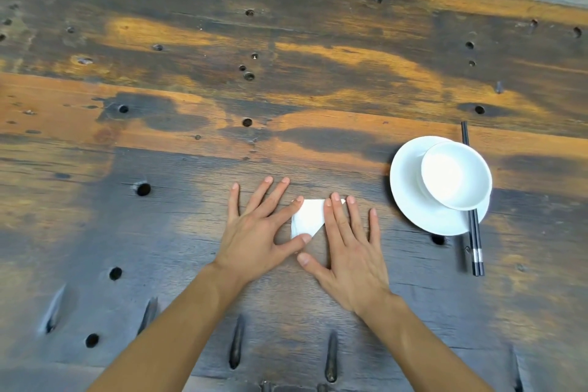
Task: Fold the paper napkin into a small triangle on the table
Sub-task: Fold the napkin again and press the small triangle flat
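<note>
A white paper napkin (308,216), folded into a small triangle, lies flat on the worn wooden table (191,105). My left hand (257,226) rests flat to its left, fingers spread, with the index fingertip on the napkin's top left corner and the thumb on its lower tip. My right hand (346,248) lies flat on the napkin's right part, covering it, so that only the far right corner pokes out between the fingers. Both hands press down; neither grips anything.
A white bowl (455,175) sits on a white plate (410,200) to the right of my hands. Black chopsticks (475,242) lie beneath the plate, pointing away from me. The table has many holes and gouges.
</note>
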The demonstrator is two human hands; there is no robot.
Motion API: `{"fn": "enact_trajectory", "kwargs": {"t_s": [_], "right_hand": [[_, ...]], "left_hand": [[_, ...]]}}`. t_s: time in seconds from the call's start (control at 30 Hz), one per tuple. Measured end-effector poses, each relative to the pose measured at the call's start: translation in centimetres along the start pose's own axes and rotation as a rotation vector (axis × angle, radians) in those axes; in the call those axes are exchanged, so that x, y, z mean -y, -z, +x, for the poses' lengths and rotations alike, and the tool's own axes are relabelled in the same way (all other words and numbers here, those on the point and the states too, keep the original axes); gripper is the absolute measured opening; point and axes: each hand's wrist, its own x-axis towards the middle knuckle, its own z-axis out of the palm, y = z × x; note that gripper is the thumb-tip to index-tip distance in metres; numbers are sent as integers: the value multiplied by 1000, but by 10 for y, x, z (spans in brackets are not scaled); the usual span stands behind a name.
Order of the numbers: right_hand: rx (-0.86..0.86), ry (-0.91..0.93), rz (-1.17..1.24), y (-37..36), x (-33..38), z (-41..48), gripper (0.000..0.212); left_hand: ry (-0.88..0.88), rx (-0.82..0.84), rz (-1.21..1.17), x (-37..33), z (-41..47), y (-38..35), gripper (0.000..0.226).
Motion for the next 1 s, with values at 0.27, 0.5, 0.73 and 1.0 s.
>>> {"fn": "enact_trajectory", "kwargs": {"t_s": [0.27,0.5,0.73,1.0], "right_hand": [[9,-13,-23,0,1,0,99],[-18,-16,-16,3,5,0,99],[-22,227,25,-2,38,-6,103],[-13,-60,15,-4,13,-6,107]], "left_hand": [[-75,43,71,11,0,3,72],[-125,125,110,18,1,6,83],[-105,142,102,16,1,7,82],[-105,185,91,17,2,10,87]]}}
